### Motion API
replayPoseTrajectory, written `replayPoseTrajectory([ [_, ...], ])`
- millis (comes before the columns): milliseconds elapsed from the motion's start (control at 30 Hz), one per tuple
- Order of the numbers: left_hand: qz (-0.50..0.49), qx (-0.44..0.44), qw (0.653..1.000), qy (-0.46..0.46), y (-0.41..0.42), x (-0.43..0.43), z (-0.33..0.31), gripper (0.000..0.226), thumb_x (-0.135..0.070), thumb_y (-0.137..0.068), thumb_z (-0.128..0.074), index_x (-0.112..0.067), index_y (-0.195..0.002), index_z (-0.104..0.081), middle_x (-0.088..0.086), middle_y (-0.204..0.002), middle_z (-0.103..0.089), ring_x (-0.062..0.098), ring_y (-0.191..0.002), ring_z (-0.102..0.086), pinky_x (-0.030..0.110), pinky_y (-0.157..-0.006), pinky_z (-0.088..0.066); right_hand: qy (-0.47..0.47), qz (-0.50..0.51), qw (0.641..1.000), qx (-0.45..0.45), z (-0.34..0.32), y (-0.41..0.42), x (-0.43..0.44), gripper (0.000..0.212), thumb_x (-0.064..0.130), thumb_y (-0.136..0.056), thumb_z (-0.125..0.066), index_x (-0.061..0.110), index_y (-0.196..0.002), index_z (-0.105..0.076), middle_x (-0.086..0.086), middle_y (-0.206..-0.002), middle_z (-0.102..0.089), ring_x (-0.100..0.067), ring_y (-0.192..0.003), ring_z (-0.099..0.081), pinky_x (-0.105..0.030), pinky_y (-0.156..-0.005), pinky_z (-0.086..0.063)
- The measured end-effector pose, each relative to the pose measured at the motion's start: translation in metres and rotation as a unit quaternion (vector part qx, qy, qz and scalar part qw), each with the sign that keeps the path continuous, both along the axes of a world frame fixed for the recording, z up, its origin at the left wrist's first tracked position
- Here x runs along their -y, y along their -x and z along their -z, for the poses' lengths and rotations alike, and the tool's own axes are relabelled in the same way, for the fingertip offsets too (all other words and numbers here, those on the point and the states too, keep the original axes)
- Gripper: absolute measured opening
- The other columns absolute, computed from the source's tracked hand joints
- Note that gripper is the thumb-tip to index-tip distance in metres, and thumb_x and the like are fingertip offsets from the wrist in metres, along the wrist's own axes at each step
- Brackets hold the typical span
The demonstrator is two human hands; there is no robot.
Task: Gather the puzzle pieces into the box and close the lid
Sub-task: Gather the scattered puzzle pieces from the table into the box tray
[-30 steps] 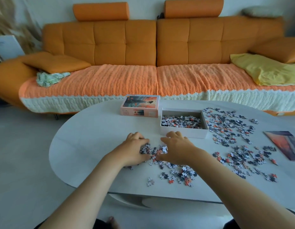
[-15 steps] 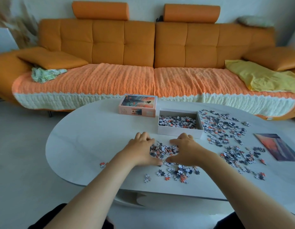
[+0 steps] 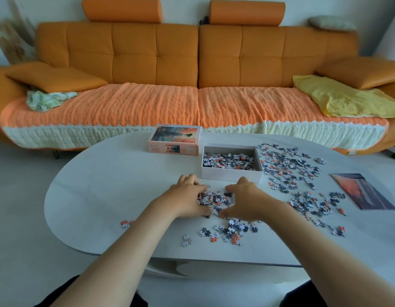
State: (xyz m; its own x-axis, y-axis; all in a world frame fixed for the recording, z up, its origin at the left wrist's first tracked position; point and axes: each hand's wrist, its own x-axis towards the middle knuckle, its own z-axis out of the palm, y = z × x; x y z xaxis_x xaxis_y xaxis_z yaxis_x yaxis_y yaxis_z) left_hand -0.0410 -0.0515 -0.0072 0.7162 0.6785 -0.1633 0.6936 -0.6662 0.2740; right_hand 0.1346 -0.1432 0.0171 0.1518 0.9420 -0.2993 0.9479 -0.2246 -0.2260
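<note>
Head-camera view showed, nearest the table's front edge (image 3: 125, 251), a loose scatter of stray pieces (image 3: 227, 232), and just beyond it the left hand (image 3: 187, 199) and right hand (image 3: 245, 201), both cupped and curled inward around a small heap of puzzle pieces (image 3: 214, 199), corralling rather than gripping it. Doing it well probably meant closing the palms low against the tabletop so nothing slipped under, then lifting over the near wall of the part-filled open box (image 3: 230, 173) just behind. Room was free to the left, while the large spread of pieces (image 3: 289, 171) crowded the right, and the lid (image 3: 175, 140) waited beside the box.
</note>
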Motion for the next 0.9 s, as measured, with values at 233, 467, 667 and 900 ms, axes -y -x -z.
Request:
replayPoseTrajectory([
  [233,0.007,0.091,0.995,0.042,-0.005,-0.003,-0.003,0.042,-0.039,-0.084,-0.072,-0.030,-0.124,-0.064,-0.005,-0.105,-0.047,0.017,-0.103,-0.051,0.036,-0.090,-0.046,-0.078,-0.035,0.995,-0.047,0.011,0.012,-0.014,0.056,0.046,-0.080,-0.073,0.031,-0.131,-0.057,-0.002,-0.117,-0.046,-0.021,-0.108,-0.049,-0.035,-0.093,-0.046],
  [467,-0.022,0.116,0.991,0.067,-0.008,-0.007,-0.012,0.020,-0.030,-0.078,-0.081,-0.027,-0.097,-0.075,-0.010,-0.094,-0.061,0.007,-0.084,-0.058,0.022,-0.075,-0.047,-0.108,-0.025,0.988,-0.106,0.006,0.006,-0.023,0.021,0.024,-0.080,-0.075,0.024,-0.101,-0.075,0.011,-0.084,-0.056,-0.008,-0.069,-0.055,-0.011,-0.051,-0.039],
  [667,-0.079,0.150,0.978,0.125,-0.010,-0.017,-0.011,0.011,-0.025,-0.080,-0.078,-0.028,-0.090,-0.075,-0.017,-0.088,-0.065,0.002,-0.079,-0.061,0.017,-0.063,-0.043,-0.089,-0.009,0.990,-0.111,0.006,0.000,-0.031,0.019,0.023,-0.079,-0.076,0.023,-0.097,-0.076,0.006,-0.094,-0.068,-0.014,-0.080,-0.064,-0.016,-0.061,-0.049],
  [900,-0.066,0.180,0.972,0.134,-0.019,-0.031,-0.022,0.008,-0.021,-0.084,-0.075,-0.028,-0.087,-0.076,-0.013,-0.084,-0.070,0.004,-0.077,-0.064,0.023,-0.072,-0.051,-0.100,0.011,0.980,-0.169,-0.012,-0.020,-0.043,0.007,0.018,-0.082,-0.076,0.023,-0.087,-0.075,0.006,-0.080,-0.074,-0.007,-0.055,-0.068,-0.014,-0.051,-0.049],
])
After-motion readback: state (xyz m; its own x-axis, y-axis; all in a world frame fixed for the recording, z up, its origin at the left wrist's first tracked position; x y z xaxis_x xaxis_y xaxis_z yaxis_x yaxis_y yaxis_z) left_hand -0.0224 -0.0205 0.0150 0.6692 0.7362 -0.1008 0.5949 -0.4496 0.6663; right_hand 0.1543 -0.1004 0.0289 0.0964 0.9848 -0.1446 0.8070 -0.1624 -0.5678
